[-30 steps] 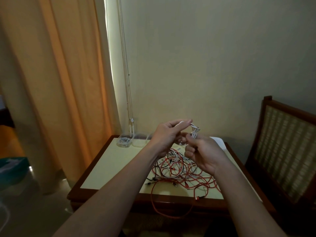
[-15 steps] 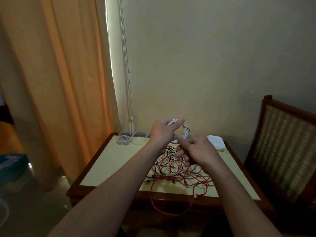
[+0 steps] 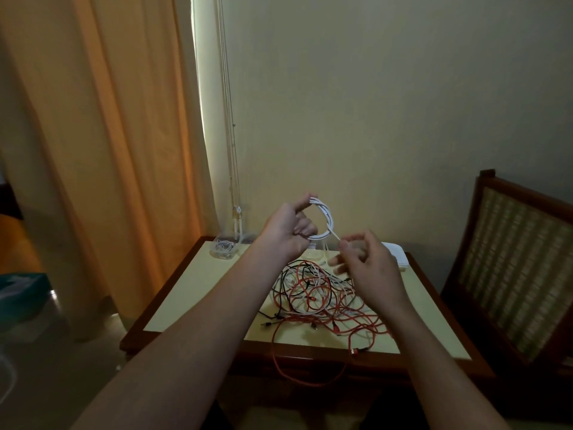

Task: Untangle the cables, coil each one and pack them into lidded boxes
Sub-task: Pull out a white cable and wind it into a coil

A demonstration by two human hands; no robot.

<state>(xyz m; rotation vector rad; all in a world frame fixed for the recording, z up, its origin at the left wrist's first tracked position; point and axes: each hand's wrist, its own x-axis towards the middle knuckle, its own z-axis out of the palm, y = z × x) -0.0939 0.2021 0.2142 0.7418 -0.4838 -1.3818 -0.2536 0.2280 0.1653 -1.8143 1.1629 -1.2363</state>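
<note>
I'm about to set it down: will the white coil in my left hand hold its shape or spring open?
Likely springs open: the white coil is loose loops, held only by the left hand, its tail running to the right hand. Thin cable, so probably light and floppy.

White coil (image 3: 329, 219) (aloft), tangle (image 3: 313, 294) below

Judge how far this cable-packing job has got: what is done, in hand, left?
Done: one coiled cable sits in the clear box. In hand: the left hand holds a nearly coiled white cable; the right hand seems to pinch its loose end. Left: the red, black and white tangle, all unsorted.
</note>
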